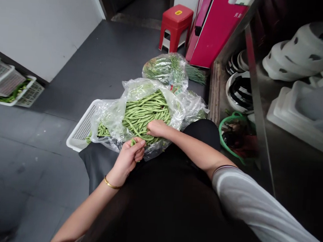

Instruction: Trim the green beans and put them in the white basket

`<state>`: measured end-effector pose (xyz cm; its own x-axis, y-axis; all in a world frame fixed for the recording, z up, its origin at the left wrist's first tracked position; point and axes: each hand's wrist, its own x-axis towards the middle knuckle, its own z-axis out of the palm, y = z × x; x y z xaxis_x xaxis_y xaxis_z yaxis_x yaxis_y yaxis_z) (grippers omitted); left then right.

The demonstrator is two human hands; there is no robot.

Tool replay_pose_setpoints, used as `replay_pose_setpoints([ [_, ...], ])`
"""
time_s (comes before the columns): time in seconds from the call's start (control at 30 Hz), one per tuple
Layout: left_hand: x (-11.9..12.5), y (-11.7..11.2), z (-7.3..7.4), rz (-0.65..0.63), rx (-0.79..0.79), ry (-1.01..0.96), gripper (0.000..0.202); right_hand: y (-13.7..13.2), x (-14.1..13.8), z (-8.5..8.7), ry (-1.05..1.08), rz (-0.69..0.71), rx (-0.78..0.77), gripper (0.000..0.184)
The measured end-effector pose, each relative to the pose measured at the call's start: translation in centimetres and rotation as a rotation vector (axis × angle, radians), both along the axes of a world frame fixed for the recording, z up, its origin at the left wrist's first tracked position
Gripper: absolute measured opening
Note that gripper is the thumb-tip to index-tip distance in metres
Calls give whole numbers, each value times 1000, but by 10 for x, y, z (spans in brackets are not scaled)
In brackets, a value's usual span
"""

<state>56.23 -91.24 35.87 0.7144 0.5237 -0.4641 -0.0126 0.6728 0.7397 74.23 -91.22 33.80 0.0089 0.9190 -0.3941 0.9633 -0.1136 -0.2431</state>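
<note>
A clear plastic bag (pixel 110 119) full of long green beans (pixel 147 112) lies on a white slotted basket (pixel 82 130) on the floor in front of my knees. My left hand (pixel 128 157), with a gold bangle on the wrist, is closed round the end of a green bean at the bag's near edge. My right hand (pixel 157 128) is closed on several beans in the bag's open mouth.
A second bag of greens (pixel 165 67) lies behind. A red stool (pixel 176 26) and a pink cabinet (pixel 216 32) stand further back. White baskets (pixel 10 86) sit at the left. A metal shelf at the right holds a green basket (pixel 234 135), bowls and white trays.
</note>
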Motion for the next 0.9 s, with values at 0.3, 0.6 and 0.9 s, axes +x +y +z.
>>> replay_pose_setpoints([
  [0.3, 27, 6, -10, -66, -81, 121, 39, -57, 32, 38, -148, -176, 281, 33],
  [0.6, 27, 8, -5, -222, 97, 86, 33, -116, -8, 41, 376, 416, 111, 24],
  [0.9, 12, -1, 5, -419, 239, 133, 32, -84, -1, 46, 927, -355, 378, 30],
])
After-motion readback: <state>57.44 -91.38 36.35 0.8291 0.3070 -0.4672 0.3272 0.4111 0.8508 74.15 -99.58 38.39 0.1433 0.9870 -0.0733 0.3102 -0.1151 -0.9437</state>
